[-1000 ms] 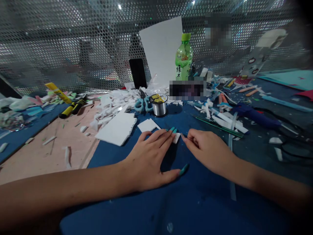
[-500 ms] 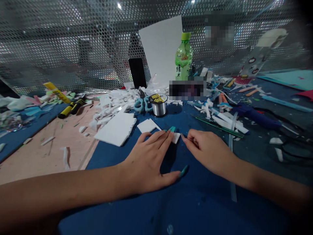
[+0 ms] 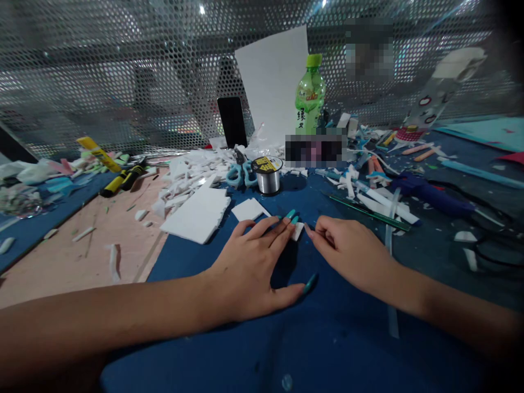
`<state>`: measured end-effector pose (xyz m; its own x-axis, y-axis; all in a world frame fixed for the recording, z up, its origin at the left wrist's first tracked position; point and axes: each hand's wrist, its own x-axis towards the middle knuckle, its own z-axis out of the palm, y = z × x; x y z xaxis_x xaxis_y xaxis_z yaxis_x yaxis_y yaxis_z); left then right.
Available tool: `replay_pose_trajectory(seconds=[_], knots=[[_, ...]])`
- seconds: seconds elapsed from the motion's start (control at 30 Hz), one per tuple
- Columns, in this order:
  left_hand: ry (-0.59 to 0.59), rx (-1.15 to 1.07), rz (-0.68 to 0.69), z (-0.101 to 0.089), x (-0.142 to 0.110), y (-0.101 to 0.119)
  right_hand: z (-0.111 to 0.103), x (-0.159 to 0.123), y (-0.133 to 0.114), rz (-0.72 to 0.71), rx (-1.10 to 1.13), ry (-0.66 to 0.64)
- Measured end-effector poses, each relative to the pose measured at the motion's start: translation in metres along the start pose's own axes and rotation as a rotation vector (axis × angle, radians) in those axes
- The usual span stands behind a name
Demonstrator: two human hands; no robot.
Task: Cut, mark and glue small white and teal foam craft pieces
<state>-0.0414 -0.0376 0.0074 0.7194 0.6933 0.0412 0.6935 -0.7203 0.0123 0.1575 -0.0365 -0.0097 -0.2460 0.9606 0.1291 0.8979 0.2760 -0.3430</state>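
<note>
My left hand (image 3: 256, 259) lies flat on the blue table, fingers stretched forward and thumb spread to the right. Its fingertips press on a small white foam piece (image 3: 298, 231), which they partly cover. Close to that piece's right edge is my right hand (image 3: 347, 243), with its fingers curled in and a pointed tip toward the foam. Whatever sits between those fingers, if anything, is hidden. Just beyond my left fingers lies a white foam square (image 3: 248, 209). A larger foam sheet (image 3: 198, 215) with a ragged right edge rests to the left.
Behind the hands stand a wire spool (image 3: 268, 177), light-blue scissors (image 3: 240, 173), a phone (image 3: 232, 121) and a green drink bottle (image 3: 310, 98). Foam scraps (image 3: 184, 180) pile up at the back left. On the right are a green pencil (image 3: 368, 212) and a blue glue gun (image 3: 429, 194).
My left fingertips have shifted slightly on the small foam piece, with the fingers a bit more apart. My right hand stays almost the same. The whole view has moved a little.
</note>
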Motion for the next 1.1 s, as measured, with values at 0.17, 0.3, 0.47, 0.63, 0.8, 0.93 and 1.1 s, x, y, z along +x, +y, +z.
replay_pose_trajectory(seconds=[0.17,0.3,0.47,0.63,0.8,0.93,1.1], knots=[[-0.011,0.018,0.005,-0.0001,-0.0004,0.0009,-0.0004,0.0003,0.0000,-0.002,-0.003,0.011],[-0.005,0.024,0.007,0.0006,0.0000,0.0012,-0.0013,0.0007,-0.0011,0.005,-0.003,-0.002],[-0.023,0.022,0.012,-0.0011,0.0018,0.0016,-0.0020,0.0007,-0.0023,0.016,0.002,-0.007],[-0.025,0.030,0.013,-0.0008,0.0017,0.0026,-0.0016,0.0007,-0.0024,0.011,0.002,0.007],[-0.002,0.038,0.028,-0.0008,0.0011,0.0027,-0.0019,0.0007,-0.0021,0.012,-0.010,0.013],[0.006,0.057,0.037,-0.0021,0.0009,0.0025,-0.0021,0.0008,-0.0028,0.014,-0.008,0.013],[0.011,0.075,0.066,-0.0020,0.0028,0.0015,-0.0028,0.0007,-0.0033,0.034,-0.002,-0.016]])
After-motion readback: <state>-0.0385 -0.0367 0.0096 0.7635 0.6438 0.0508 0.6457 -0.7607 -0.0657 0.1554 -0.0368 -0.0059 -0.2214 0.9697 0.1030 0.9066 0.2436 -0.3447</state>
